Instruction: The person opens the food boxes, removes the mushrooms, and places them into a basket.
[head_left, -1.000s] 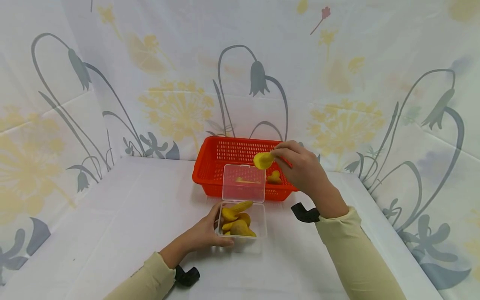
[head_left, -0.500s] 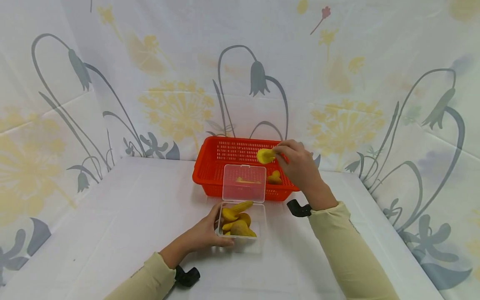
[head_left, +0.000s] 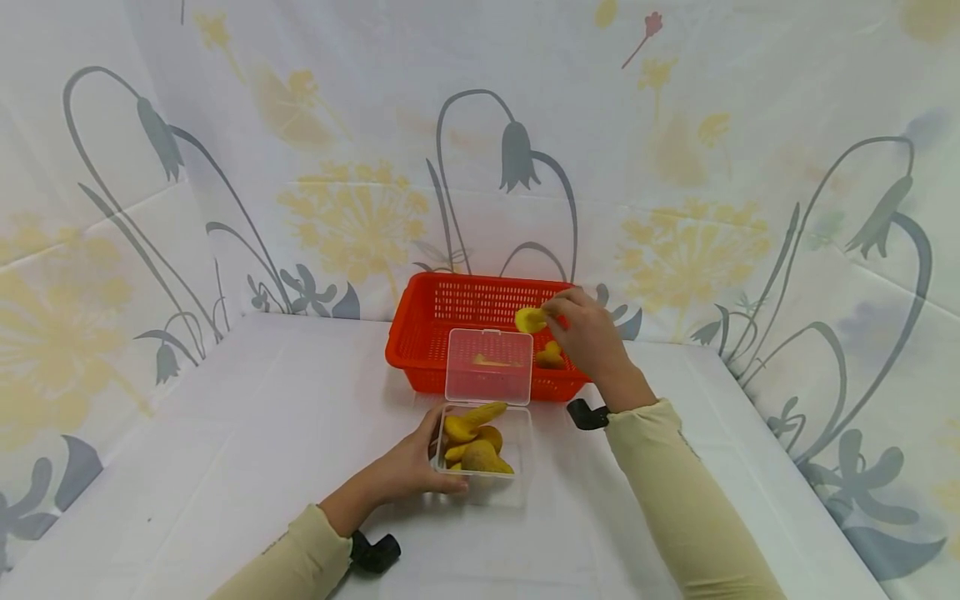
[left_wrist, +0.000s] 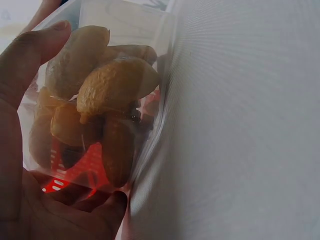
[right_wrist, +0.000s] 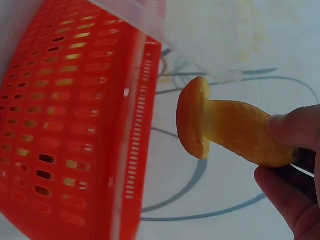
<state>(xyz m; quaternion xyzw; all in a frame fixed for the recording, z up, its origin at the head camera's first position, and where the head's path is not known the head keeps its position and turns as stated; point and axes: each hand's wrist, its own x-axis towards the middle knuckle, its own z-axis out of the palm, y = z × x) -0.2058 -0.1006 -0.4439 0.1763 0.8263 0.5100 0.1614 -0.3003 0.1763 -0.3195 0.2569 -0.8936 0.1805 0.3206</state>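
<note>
My right hand pinches a yellow mushroom by the end of its stem, cap pointing away from the fingers. In the head view, hand and mushroom are over the right side of the red basket. My left hand holds the left side of a clear plastic box on the white table, thumb at the front. Several yellow mushrooms are heaped in the box's left part. Its hinged lid stands up against the basket's front. Some fingers of my left hand are hidden in the head view.
Inside the basket, near its right end, lies another mushroom, and a thin yellowish piece shows through the lid. White cloth with printed flowers hangs behind and at both sides. Black bands are on both wrists.
My right wrist and forearm have shifted left and the hand has turned a little, while the mushroom stays nearly in place over the basket. My left hand and the box have not moved.
</note>
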